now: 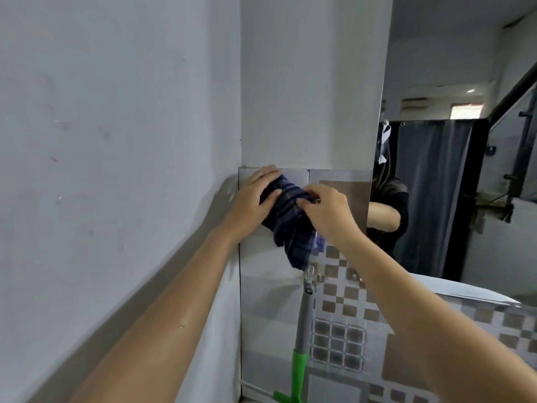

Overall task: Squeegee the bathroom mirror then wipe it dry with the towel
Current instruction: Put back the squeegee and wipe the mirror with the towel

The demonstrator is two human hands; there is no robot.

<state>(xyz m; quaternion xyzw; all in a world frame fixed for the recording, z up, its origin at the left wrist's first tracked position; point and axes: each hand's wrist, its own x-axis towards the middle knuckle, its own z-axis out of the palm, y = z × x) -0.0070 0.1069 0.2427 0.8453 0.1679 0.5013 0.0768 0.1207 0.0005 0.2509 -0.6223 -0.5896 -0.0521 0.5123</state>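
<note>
A dark blue striped towel [290,222] is bunched against the tiled wall left of the mirror [453,175]. My left hand [252,199] presses flat on the towel's upper left part. My right hand [325,207] pinches the towel's right side with its fingertips, and the lower end of the towel hangs down. A squeegee with a grey shaft and green handle [302,338] hangs upright from a wall hook just below the towel. The mirror reflects a person's arm and dark clothing.
A white painted wall [116,170] runs along the left to a corner. Brown and grey checkered tiles [343,301] cover the lower wall. A white sloping surface [465,292] lies at the lower right under the mirror. The mirror shows a dark curtain and stair railing.
</note>
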